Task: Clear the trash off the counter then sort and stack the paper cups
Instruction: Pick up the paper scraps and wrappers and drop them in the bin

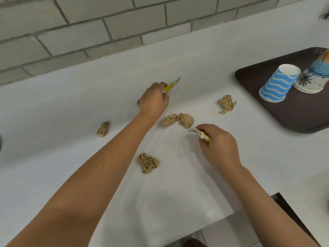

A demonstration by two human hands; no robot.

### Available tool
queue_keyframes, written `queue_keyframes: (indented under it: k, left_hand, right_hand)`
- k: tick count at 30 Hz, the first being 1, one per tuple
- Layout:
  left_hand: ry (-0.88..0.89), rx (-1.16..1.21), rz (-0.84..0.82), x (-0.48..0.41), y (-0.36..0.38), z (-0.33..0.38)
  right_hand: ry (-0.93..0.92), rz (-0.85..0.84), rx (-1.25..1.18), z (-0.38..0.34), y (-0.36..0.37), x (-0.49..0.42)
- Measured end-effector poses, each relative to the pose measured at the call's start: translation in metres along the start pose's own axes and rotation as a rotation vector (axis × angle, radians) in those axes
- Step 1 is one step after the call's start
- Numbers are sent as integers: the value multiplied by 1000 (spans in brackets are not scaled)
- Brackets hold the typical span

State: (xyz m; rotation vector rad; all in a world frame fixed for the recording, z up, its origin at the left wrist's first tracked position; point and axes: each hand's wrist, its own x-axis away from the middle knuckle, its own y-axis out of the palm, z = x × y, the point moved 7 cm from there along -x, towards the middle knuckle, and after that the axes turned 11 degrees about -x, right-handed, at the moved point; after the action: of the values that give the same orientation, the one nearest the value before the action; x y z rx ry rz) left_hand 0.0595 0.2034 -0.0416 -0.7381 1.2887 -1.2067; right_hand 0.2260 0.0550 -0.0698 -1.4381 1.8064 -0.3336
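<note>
My left hand point(154, 100) is closed on a yellow and white wrapper point(171, 85) at the middle of the white counter point(71, 104). My right hand point(219, 144) grips a second crumpled yellow and white wrapper point(200, 134) nearer to me. Several crumpled brown paper balls lie loose: one at the left point(103, 128), a touching pair point(178, 119) between my hands, one at the right point(227, 103), one close to me point(147, 162). A small scrap point(138, 102) peeks from behind my left hand. Upside-down blue wavy cups point(277, 83) and palm-print cups point(312, 78) stand stacked on a tray.
The dark brown tray point(293, 118) sits at the right end of the counter. A grey brick wall point(89, 32) runs along the back. The counter's front edge point(213, 223) is near me, with floor below and a dark surface point(292, 216) at lower right.
</note>
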Motion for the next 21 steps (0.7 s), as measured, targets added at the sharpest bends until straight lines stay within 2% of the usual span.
queue_keyframes:
  k: [2,4,9,13,21]
  left_hand:
    - [-156,254,70,38,-33,-15]
    - [-247,468,67,83,-57,-25]
    - [-461,839,57,205,-99,-62]
    - [-533,864,-10,299,-118,-93]
    - [-492,725,-195,444,-122,-143]
  right_hand:
    - [-5,24,-14,-20,-3,12]
    - [30,30,-68,-40,-5,26]
    - [263,-60,-487,-94,6,77]
    - [426,-134,-622,-136,38,135]
    - [571,-283,-677,-183,92,266]
